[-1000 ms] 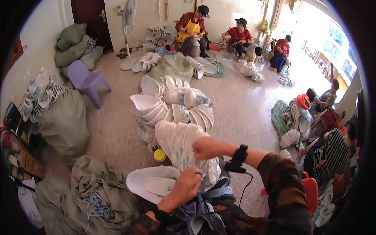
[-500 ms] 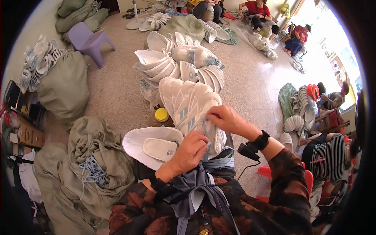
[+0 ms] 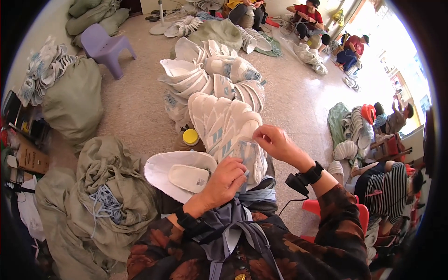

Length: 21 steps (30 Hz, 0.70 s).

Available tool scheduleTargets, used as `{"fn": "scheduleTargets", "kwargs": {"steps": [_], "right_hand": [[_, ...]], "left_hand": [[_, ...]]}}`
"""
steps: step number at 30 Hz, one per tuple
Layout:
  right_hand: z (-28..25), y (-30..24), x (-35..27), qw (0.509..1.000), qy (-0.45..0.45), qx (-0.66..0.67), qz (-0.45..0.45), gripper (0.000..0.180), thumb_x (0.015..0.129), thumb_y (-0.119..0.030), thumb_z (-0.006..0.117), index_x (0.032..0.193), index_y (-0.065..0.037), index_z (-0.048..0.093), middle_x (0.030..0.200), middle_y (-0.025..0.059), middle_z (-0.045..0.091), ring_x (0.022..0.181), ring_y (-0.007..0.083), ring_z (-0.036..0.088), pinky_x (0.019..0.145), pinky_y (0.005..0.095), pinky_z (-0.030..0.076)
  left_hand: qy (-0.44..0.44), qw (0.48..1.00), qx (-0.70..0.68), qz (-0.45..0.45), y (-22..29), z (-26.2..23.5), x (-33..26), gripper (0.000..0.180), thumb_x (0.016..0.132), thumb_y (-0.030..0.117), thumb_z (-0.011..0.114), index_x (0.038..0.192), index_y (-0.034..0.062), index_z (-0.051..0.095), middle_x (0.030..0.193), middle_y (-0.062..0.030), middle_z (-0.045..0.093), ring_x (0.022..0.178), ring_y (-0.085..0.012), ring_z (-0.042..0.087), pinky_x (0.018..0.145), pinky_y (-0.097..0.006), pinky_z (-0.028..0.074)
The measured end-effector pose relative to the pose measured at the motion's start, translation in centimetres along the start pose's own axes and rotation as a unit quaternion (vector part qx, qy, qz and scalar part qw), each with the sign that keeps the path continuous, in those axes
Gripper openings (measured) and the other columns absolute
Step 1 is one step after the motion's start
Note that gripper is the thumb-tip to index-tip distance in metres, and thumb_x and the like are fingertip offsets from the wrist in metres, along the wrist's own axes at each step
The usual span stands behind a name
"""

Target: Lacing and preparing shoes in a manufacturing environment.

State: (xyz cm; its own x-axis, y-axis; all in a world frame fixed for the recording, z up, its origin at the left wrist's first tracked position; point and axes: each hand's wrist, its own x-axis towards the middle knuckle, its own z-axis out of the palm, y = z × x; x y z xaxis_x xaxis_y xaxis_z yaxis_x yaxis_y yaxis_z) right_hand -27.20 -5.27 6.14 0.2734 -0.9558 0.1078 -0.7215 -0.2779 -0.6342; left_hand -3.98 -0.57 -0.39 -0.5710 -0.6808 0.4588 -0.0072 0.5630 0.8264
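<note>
A white shoe upper with light blue markings (image 3: 224, 123) lies across my lap, toe pointing away from me. My left hand (image 3: 227, 177) grips its near end from the left. My right hand (image 3: 273, 140) pinches the edge of the upper at its right side. A black band with a small device is strapped on my right wrist. Beside my left hand lies another white upper (image 3: 179, 170), open side up, with its insole showing.
A heap of white uppers (image 3: 210, 77) sits ahead on the floor, with a yellow-capped bottle (image 3: 190, 137) next to it. Green sacks (image 3: 107, 186) lie at my left, a purple stool (image 3: 105, 44) farther off. Several people sit working at the back and right.
The view has tilted down toward my lap. My right hand has moved from the upper's middle to its right edge; my left hand has slid up onto its near end.
</note>
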Motion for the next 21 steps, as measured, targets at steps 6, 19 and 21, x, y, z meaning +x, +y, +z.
{"fn": "scheduleTargets", "kwargs": {"steps": [6,19,21], "right_hand": [[0.4,0.4,-1.1,0.997,-0.004,-0.005,-0.076,0.008,0.084,-0.007,0.064,0.088,-0.002,0.06,0.081,0.0135,0.059,0.071,0.031,0.062,0.063,0.0396,0.05],[0.0,1.0,-1.1,0.993,0.047,0.064,0.093,0.026,0.088,-0.024,0.067,0.096,0.0,0.059,0.09,0.0173,0.063,0.079,0.0342,0.062,0.071,0.0394,0.05],[0.8,1.7,0.4,0.984,0.144,0.04,0.096,0.032,0.09,-0.03,0.067,0.101,0.0,0.06,0.094,0.0182,0.063,0.083,0.0351,0.063,0.074,0.0402,0.05]], "left_hand": [[-0.011,1.0,0.017,-0.001,0.3,0.0,0.3,0.009,0.089,0.006,0.061,0.091,-0.002,0.064,0.105,-0.014,0.062,0.116,-0.0362,0.053,0.103,-0.045,0.039],[0.03,0.966,-0.175,-0.189,2.1,-1.9,0.5,0.026,0.104,0.017,0.05,0.09,-0.0001,0.063,0.1,-0.0084,0.065,0.102,-0.0236,0.061,0.101,-0.039,0.042],[0.037,0.957,-0.194,-0.214,4.0,-2.4,1.3,0.029,0.105,0.019,0.048,0.088,0.0003,0.062,0.094,-0.0071,0.065,0.093,-0.0218,0.063,0.1,-0.04,0.043]]}}
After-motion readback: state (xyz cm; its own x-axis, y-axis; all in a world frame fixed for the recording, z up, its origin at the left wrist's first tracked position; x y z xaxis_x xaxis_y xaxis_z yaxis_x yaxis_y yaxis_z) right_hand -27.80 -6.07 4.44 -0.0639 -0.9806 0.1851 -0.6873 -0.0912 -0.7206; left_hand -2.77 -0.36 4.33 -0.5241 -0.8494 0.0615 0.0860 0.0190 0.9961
